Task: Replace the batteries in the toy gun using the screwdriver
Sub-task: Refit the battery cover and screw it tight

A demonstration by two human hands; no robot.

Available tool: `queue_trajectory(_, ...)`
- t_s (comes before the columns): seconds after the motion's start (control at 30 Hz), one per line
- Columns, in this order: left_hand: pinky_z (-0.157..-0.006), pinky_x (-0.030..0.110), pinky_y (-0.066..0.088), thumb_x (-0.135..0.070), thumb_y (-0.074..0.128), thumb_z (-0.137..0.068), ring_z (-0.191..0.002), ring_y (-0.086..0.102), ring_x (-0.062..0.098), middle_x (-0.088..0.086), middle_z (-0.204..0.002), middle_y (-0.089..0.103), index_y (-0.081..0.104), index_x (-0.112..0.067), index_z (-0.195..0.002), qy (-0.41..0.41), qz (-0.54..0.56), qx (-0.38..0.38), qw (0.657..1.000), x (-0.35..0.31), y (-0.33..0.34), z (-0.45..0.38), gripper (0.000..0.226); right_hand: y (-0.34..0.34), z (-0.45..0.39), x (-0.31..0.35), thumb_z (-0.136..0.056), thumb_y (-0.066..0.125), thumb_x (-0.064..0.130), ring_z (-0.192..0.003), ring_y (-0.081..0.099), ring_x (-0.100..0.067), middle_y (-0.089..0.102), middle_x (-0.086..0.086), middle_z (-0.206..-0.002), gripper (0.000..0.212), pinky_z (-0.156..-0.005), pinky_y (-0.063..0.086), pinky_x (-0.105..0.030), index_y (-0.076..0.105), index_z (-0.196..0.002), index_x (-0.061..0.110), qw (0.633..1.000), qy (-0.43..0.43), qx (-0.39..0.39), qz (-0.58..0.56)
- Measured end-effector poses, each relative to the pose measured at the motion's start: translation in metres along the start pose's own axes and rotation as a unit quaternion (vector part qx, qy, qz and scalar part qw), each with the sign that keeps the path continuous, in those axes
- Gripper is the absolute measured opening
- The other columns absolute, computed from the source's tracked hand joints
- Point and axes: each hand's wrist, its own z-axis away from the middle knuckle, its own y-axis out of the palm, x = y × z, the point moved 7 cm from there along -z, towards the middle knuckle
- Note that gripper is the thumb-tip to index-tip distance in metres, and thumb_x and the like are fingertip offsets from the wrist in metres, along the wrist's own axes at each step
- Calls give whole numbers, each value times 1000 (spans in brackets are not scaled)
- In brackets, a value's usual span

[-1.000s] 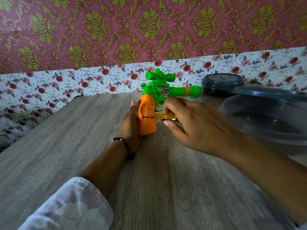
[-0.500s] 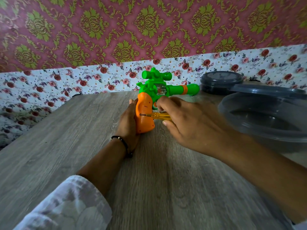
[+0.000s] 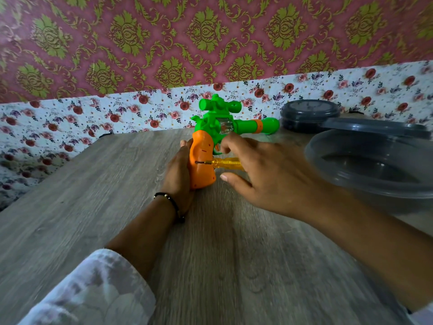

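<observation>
The left hand (image 3: 180, 170) is wrapped around the back of the toy gun (image 3: 219, 127), fingers closed on the orange grip (image 3: 202, 160) and bracing it upright with the butt resting on the tabletop (image 3: 93, 207); over the last second this hold has not altered, and the toy has stayed where it stood, near the far middle of the tabletop with the barrel pointing right.

The screwdriver (image 3: 226, 163) lies level, its metal tip set into the right face of the grip, where the screw of the battery cover presumably sits; the screw itself is too small to make out.

The right hand (image 3: 264, 172) holds the yellow handle, but more loosely than a second ago: the fingers have fanned out, the forefinger up by the trigger guard and the thumb dropped away below, so more of the handle shows. That looks like a re-grip between turns rather than a withdrawal, since the tip has not left the grip. By that reading the screw is still being worked out and the cover is not yet off.

At the far right, a clear plastic bowl (image 3: 365, 184) and grey lidded containers (image 3: 309, 113) sit untouched.
</observation>
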Motion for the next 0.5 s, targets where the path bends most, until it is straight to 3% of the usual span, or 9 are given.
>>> queue_trajectory(0.07, -105, 50, 41, -70, 58, -63, -127, 50, 25, 4, -144, 47, 43, -28, -140, 6, 2, 3, 1000, -2, 2, 2, 89, -1, -1, 2, -84, 47, 39, -53, 43, -16, 65, -1, -90, 33, -46, 26, -22, 42, -111, 23, 1000, -6, 15, -26)
queue_trajectory(0.2, -105, 49, 40, -74, 64, -59, -128, 50, 23, 2, -145, 46, 42, -28, -141, 6, -2, -9, 1000, -1, 0, 1, 96, -4, -2, 1, -84, 50, 36, -52, 56, -25, 64, -5, -75, 27, -44, 38, -29, 51, -104, 18, 1000, -14, -19, -17)
queue_trajectory(0.33, -103, 50, 43, -66, 52, -77, -123, 55, 24, 4, -139, 53, 48, -29, -137, 6, -20, -10, 1000, -2, 0, 1, 71, -4, -1, -4, -87, 37, 45, -45, 54, -25, 58, -4, -59, 38, -40, 37, -26, 55, -82, 12, 999, 3, -49, 10)
queue_trajectory(0.4, -100, 49, 46, -61, 43, -86, -119, 58, 25, 6, -132, 59, 50, -27, -135, 14, -22, -4, 1000, -3, 2, 2, 60, -1, 0, -4, -88, 36, 48, -47, 55, -24, 60, -2, -64, 39, -41, 35, -26, 54, -86, 14, 1000, 7, -26, 16)
queue_trajectory(0.5, -101, 51, 45, -68, 50, -76, -123, 54, 27, 8, -137, 55, 49, -27, -136, 7, -19, -19, 1000, -3, 0, 4, 73, 1, 0, -1, -89, 48, 39, -58, 54, -22, 62, 0, -85, 26, -50, 38, -31, 44, -105, 20, 1000, 7, 22, -15)
